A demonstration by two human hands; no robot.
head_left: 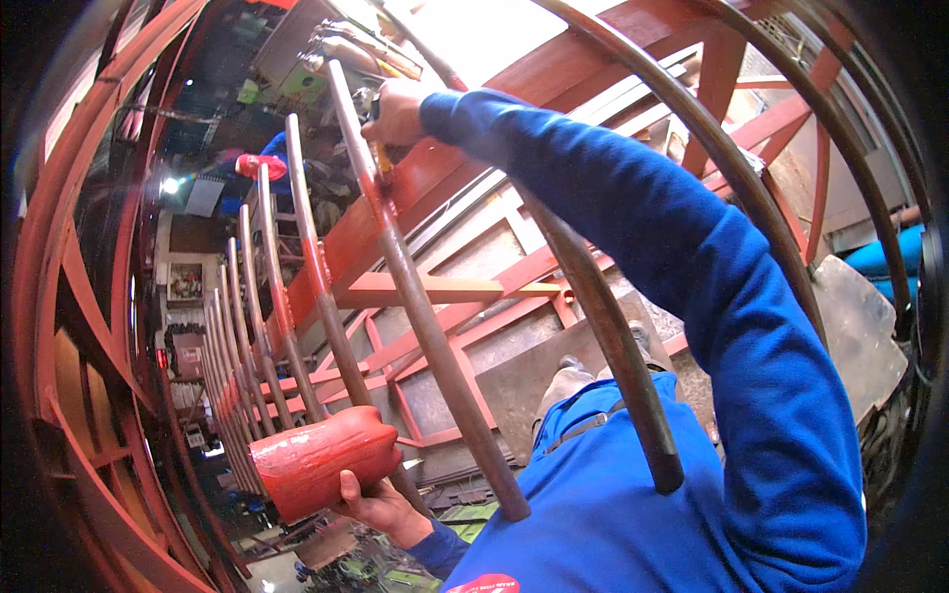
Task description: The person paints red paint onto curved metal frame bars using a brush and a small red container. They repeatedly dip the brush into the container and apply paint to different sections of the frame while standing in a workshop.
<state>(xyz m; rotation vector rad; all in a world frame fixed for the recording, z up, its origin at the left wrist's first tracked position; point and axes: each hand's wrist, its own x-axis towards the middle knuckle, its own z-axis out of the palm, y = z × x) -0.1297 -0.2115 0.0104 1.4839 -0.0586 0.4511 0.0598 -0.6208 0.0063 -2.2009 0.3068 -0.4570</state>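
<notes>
Red container [321, 460] gripped by left hand [381, 506], right hand [398, 111] raised, brush [379, 150] on bar [420, 306]

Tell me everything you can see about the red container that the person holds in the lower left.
The red container is a squat can or cup, coated all over in glossy red paint, with streaks on its side. It lies tilted almost sideways, its open end toward the lower left. The left hand holds it from beneath at the lower right edge. It sits in front of the curved rods of the red-painted metal frame. Its inside is not visible.
</notes>
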